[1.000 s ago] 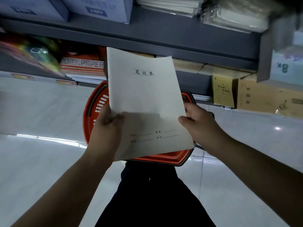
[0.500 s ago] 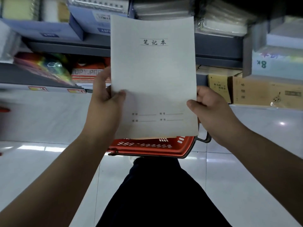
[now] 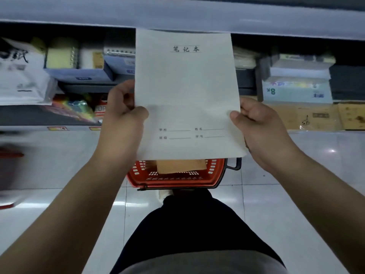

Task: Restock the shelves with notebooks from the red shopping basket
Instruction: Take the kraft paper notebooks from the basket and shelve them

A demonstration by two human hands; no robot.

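Both hands held a pale notebook [image 3: 186, 91] upright before the shelves [image 3: 177, 16].

The notebook's long axis ran up and down, its printed title at the top edge and the ruled lines near the bottom, cover facing the camera. The left hand [image 3: 123, 117] pinched the left edge, thumb on the cover and fingers curled behind; the right hand [image 3: 256, 127] pinched the right edge the same way. The notebook's top edge reached the front of the upper shelf. Below it on the tiled floor [image 3: 59, 165] stood the red basket [image 3: 177, 179], with a brown notebook [image 3: 180, 166] lying inside, partly hidden by the held one.
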